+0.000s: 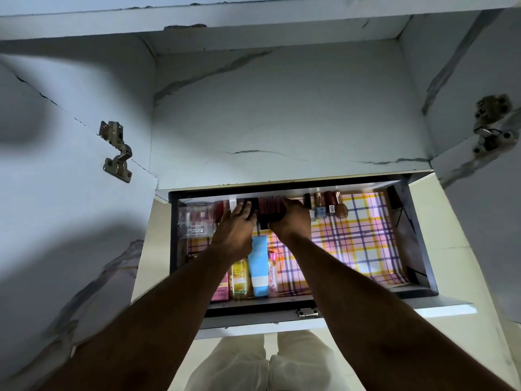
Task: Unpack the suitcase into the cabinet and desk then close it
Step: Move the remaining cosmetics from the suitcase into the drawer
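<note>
Dark red cosmetics case [269, 211] held at drawer [417, 235] back edge, long axis along that edge. Gripped by right hand [291, 218], fingers curled; left hand [235, 224] open-fingered, steadying left end.

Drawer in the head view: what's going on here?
A person is arranging cosmetics in an open drawer lined with plaid paper. The right hand grips a dark red box-like item at the back edge, and the left hand rests against its left side with fingers fairly straight. Nail polish bottles stand along the back to the right; a yellow bottle and a blue tube lie at the front. No suitcase is in view.
</note>
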